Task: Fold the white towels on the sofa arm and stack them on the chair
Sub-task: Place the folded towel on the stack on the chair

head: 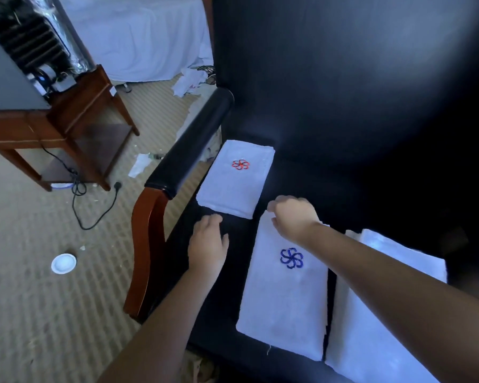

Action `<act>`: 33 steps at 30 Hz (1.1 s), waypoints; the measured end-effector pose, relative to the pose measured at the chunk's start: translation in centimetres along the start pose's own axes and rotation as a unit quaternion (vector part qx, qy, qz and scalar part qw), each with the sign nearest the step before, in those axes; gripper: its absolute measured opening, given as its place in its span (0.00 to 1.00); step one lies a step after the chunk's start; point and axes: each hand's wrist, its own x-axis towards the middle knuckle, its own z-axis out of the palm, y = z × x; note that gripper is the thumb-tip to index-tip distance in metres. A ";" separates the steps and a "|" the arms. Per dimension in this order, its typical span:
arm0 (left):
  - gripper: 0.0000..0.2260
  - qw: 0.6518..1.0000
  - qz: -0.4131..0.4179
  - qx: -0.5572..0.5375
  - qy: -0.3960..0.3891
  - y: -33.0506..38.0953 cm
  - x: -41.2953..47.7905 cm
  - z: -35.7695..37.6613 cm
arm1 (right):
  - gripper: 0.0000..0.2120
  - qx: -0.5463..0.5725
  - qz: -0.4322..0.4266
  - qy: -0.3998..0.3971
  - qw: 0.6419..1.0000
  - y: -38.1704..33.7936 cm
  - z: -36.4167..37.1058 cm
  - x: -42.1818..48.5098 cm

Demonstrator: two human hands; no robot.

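While the blue-emblem towel point(285, 299) lies lower centre, long axis running up-frame, the right hand point(295, 217) curls on its far edge. Left hand point(208, 244) hovers relaxed, fingers apart, just left. Red-emblem towel point(233, 183) sits just beyond both, up-frame left.

Hotel bedroom: bed point(138, 37), monogrammed towels point(285, 286).

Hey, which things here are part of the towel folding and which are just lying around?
Job: red-emblem folded towel; blue-emblem towel; plain white towel; chair seat; left hand; right hand.
Lying about: round white lid; black power cable; wooden side table; white scrap on the carpet.
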 end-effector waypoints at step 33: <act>0.25 0.943 0.139 0.259 -0.156 -0.4 -14.6 -3.1 | 0.17 0.069 -0.030 -0.032 0.997 -3.0 -2.8 -13.3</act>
